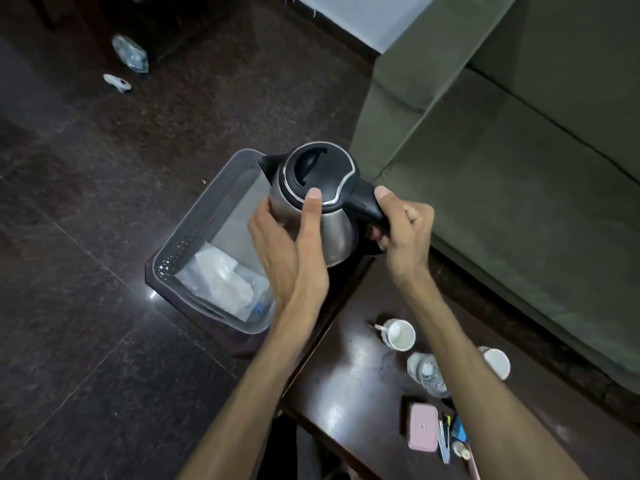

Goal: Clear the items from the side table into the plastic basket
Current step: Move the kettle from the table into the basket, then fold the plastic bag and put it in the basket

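Grey perforated plastic basket point(180, 244) on the floor holds white plastic packets point(221, 282) (near end only). Steel electric kettle point(318, 202) held above it: right hand point(405, 230) curled round the handle, left hand point(284, 244) fingers spread against its body.

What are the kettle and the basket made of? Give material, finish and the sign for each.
Kettle: body looks like brushed stainless steel, with soft grey reflections; lid and handle look like black plastic, semi-gloss.
Basket: grey plastic by the look, matte, with moulded perforated walls.
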Available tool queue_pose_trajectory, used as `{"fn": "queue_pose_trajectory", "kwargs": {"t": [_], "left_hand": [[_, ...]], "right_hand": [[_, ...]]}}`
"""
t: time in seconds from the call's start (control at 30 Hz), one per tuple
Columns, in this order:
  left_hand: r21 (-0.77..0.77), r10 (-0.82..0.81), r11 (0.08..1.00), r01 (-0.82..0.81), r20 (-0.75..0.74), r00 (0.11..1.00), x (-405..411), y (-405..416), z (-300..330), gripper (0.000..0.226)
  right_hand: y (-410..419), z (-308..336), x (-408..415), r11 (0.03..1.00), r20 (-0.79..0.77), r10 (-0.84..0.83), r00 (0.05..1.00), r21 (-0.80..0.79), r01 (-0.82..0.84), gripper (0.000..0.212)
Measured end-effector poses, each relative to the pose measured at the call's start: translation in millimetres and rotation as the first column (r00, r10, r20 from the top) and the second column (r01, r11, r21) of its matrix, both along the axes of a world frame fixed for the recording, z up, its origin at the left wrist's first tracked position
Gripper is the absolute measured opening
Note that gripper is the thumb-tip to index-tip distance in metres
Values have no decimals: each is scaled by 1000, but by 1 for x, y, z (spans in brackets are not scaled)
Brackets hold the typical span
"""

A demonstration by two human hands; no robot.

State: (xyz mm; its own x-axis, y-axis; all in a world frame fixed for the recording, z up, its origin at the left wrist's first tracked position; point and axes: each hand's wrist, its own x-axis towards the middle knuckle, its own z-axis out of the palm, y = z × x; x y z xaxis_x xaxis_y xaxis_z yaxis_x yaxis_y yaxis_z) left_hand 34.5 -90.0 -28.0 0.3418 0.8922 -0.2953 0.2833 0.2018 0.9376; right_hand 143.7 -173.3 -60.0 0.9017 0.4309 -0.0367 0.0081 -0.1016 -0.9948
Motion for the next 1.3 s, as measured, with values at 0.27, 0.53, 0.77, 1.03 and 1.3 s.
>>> {"fn": "queue_pose_trajectory", "kwargs": {"t": [0.27, 0.53, 0.77, 1.03, 1.3], "left_hand": [[14, -7, 1000, 7, -23, 1000, 11, 86, -41, 85], [35, 1, 999, 0, -28, 1000, 11, 114, -82, 67], [26, -43, 999, 45, -61, 997, 1, 118, -106, 81], [19, -102, 994, 104, -97, 990, -12, 115, -107, 86], [198, -31, 975, 106, -350, 936, -89, 99, -124, 29]], "right_hand": [[90, -52, 4, 1000, -15, 9, 1000, 25, -9, 61], [124, -104, 4, 999, 39, -36, 999, -25, 37, 59], [122, -130, -1, 999, 45, -30, 999, -36, 32, 70], [110, -115, -5, 995, 53, 16, 998, -103, -10, 58], [63, -116, -80, 925, 311, -168, 935, -279, 259, 10]]}}
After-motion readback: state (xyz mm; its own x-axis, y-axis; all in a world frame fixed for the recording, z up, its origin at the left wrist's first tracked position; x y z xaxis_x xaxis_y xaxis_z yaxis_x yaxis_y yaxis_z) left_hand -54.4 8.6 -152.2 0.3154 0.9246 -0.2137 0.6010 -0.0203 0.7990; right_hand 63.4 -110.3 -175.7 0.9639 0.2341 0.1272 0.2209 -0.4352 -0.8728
